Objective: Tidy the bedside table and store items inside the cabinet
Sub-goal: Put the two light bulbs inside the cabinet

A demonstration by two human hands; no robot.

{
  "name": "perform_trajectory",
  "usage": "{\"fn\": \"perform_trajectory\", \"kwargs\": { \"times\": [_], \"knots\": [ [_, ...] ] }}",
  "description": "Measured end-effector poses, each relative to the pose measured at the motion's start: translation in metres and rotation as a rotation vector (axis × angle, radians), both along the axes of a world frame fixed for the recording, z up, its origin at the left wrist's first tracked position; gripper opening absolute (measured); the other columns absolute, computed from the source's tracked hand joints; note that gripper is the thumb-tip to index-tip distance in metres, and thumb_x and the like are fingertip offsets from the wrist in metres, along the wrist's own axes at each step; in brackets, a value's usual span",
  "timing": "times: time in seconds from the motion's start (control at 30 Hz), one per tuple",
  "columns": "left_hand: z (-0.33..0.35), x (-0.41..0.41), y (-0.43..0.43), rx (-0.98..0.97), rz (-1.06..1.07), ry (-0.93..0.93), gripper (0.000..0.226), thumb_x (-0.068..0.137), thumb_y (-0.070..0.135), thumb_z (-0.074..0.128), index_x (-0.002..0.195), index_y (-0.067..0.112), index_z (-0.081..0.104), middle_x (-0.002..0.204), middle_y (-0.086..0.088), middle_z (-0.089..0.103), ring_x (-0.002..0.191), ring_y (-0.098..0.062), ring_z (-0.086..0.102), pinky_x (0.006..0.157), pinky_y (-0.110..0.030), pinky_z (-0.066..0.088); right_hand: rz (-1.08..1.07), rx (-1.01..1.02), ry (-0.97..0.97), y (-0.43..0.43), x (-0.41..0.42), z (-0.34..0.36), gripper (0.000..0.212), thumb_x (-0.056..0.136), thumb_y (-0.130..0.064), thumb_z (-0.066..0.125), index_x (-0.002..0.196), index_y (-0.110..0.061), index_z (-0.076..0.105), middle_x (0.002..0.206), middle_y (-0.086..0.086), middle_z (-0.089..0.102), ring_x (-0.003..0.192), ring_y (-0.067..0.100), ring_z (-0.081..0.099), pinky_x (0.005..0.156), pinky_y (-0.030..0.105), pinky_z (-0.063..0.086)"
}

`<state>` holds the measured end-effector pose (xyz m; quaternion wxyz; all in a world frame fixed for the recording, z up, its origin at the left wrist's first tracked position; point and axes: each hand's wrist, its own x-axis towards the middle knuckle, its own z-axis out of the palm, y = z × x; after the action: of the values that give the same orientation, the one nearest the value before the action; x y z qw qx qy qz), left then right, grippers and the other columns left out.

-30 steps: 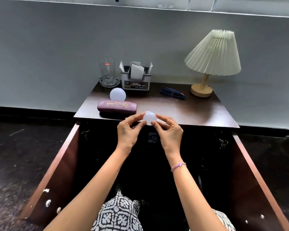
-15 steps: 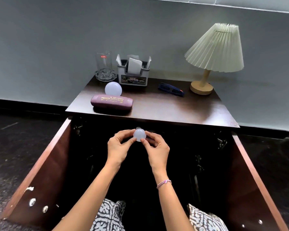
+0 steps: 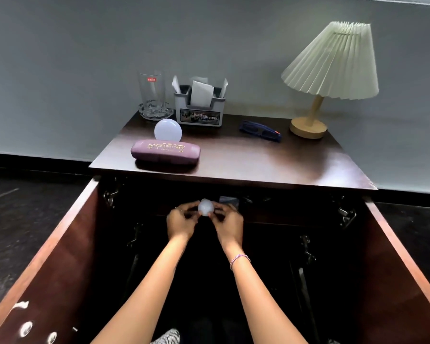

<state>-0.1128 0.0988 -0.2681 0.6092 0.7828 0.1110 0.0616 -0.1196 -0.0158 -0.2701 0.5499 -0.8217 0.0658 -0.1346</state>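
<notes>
Head view: your two arms reach forward side by side into the open cabinet (image 3: pixel 395 256), both forearms bare and nearly straight, wrists level. Your left hand (image 3: pixel 181 223) and right hand (image 3: pixel 230 225) meet at the middle, fingertips curled in from either side and pinching a small white ball (image 3: pixel 205 207) between them. Both grips are narrow, closed on the ball; thumbs sit underneath, index fingers on top. A pink bracelet (image 3: pixel 239 258) circles your right wrist.

The ball hangs just below the front edge of the table top (image 3: pixel 258 162), in front of the dark cabinet mouth, with both doors swung wide.

On the top: a purple glasses case (image 3: pixel 165 152) near the front left, a larger white ball (image 3: pixel 168 130) touching its back side, a drinking glass (image 3: pixel 152 91) standing in a glass ashtray (image 3: pixel 155 112) at the back left, a grey holder (image 3: pixel 199 111) with papers beside it, folded blue glasses (image 3: pixel 260 131) right of centre, a lamp (image 3: pixel 333 70) at the back right.

Hard to read: the cabinet interior is nearly black, so shelves and contents cannot be made out. A pale patch behind your right fingers is unclear. Patterned cloth (image 3: pixel 169 338) is cut off at the bottom edge.
</notes>
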Motion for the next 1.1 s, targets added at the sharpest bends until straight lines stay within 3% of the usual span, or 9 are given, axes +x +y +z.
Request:
{"fn": "perform_trajectory", "kwargs": {
  "times": [0.07,0.2,0.3,0.43,0.63,0.77,0.83,1.0,1.1],
  "knots": [
    [-0.004,0.005,0.002,0.007,0.027,0.006,0.03,0.077,-0.003,0.067,0.103,0.012,0.071,0.094,-0.005,0.071,0.073,0.0,0.067,0.083,-0.042,0.057,0.017,-0.118,0.007,0.004,0.004,-0.003,0.028,0.078,-0.007,0.069,0.105,-0.015,0.07,0.107,0.003,0.07,0.092,0.014,0.066,0.086,0.025,0.052],
    [0.001,0.014,0.003,0.083,0.022,-0.003,0.03,0.079,-0.002,0.065,0.105,0.011,0.071,0.099,-0.011,0.073,0.093,-0.022,0.068,0.088,-0.029,0.052,0.035,-0.381,0.019,0.01,0.009,-0.005,0.034,0.084,-0.013,0.063,0.119,-0.017,0.063,0.121,0.001,0.063,0.118,0.019,0.053,0.095,0.026,0.043],
    [0.003,0.021,0.005,0.179,-0.016,-0.019,0.029,0.08,0.002,0.064,0.108,0.009,0.07,0.104,-0.011,0.072,0.099,-0.02,0.066,0.083,-0.017,0.043,0.055,-0.506,0.039,0.011,0.013,-0.004,0.038,0.087,-0.013,0.058,0.125,-0.015,0.058,0.126,0.003,0.061,0.123,0.023,0.046,0.095,0.028,0.042],
    [0.006,0.027,0.008,0.231,-0.066,0.002,0.033,0.083,0.001,0.061,0.115,0.008,0.066,0.111,-0.014,0.07,0.107,-0.021,0.064,0.091,-0.019,0.042,0.089,-0.592,0.075,0.011,0.022,0.001,0.039,0.089,-0.012,0.056,0.128,-0.012,0.053,0.128,0.005,0.059,0.127,0.024,0.039,0.099,0.029,0.039],
    [0.019,0.022,0.015,0.269,-0.08,0.055,0.038,0.085,0.003,0.058,0.122,0.008,0.061,0.117,-0.014,0.067,0.109,-0.022,0.063,0.092,-0.017,0.039,0.146,-0.537,0.067,0.014,0.014,0.016,0.044,0.085,-0.004,0.056,0.129,-0.007,0.053,0.13,0.013,0.057,0.124,0.029,0.048,0.107,0.028,0.031],
    [0.035,0.015,0.013,0.27,-0.055,0.063,0.034,0.085,0.003,0.057,0.118,0.007,0.064,0.118,-0.015,0.067,0.112,-0.025,0.062,0.099,-0.027,0.043,0.108,-0.387,0.072,0.016,0.003,0.027,0.042,0.085,-0.001,0.053,0.126,-0.006,0.055,0.13,0.014,0.056,0.121,0.029,0.052,0.105,0.031,0.037],
    [0.044,0.006,0.012,0.291,-0.035,0.045,0.032,0.085,0.004,0.056,0.116,0.008,0.065,0.116,-0.015,0.067,0.112,-0.025,0.062,0.096,-0.025,0.043,0.073,-0.258,0.016,0.02,-0.007,0.032,0.04,0.083,0.002,0.053,0.121,-0.006,0.059,0.125,0.014,0.06,0.117,0.026,0.055,0.103,0.033,0.042],
    [0.059,-0.022,0.012,0.231,-0.009,-0.043,0.027,0.083,0.003,0.059,0.106,0.007,0.07,0.106,-0.013,0.072,0.104,-0.021,0.065,0.079,-0.007,0.036,-0.039,-0.161,-0.073,0.024,-0.028,0.049,0.031,0.08,-0.001,0.057,0.108,-0.009,0.069,0.106,0.006,0.071,0.103,0.018,0.064,0.094,0.022,0.045],
    [0.068,-0.035,0.014,0.252,0.013,-0.09,0.023,0.084,0.009,0.059,0.104,0.009,0.071,0.103,-0.009,0.073,0.1,-0.019,0.066,0.081,-0.008,0.037,-0.081,-0.106,-0.163,0.023,-0.043,0.064,0.025,0.083,0.0,0.058,0.103,-0.009,0.07,0.098,0.001,0.07,0.093,0.011,0.065,0.086,0.01,0.042]
  ]
}}
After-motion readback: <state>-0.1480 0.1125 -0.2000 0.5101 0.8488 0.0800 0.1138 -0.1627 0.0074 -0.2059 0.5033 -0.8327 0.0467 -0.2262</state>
